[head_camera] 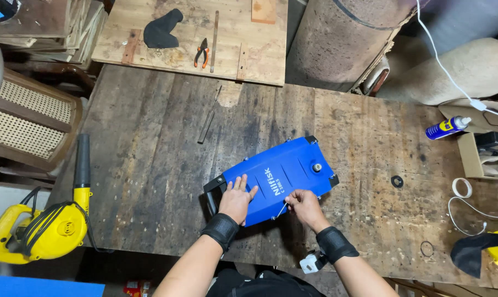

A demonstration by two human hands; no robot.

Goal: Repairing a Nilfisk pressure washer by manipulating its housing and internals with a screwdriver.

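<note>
1. The blue plastic machine housing (279,179) lies flat, mid-way across the worn wooden workbench (150,165); the left hand (237,199) rests open-palmed on its near-left corner.
2. The right hand (304,206) pinches a thin metal tool (282,210) at the housing's near edge.

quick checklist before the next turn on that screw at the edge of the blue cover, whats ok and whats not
1. Blue cover lies flat on the wooden workbench: ok.
2. Left hand presses palm down on the cover near its dark handle end: ok.
3. Right hand has a grip on a thin tool at the cover's near edge: ok.
4. Tool tip seated in a fastener: cannot tell, too small.
5. Loose black ring lies apart from the cover, right of it: ok.
6. Spray can lies on its side at the bench's right edge: not ok, it might roll.
</note>
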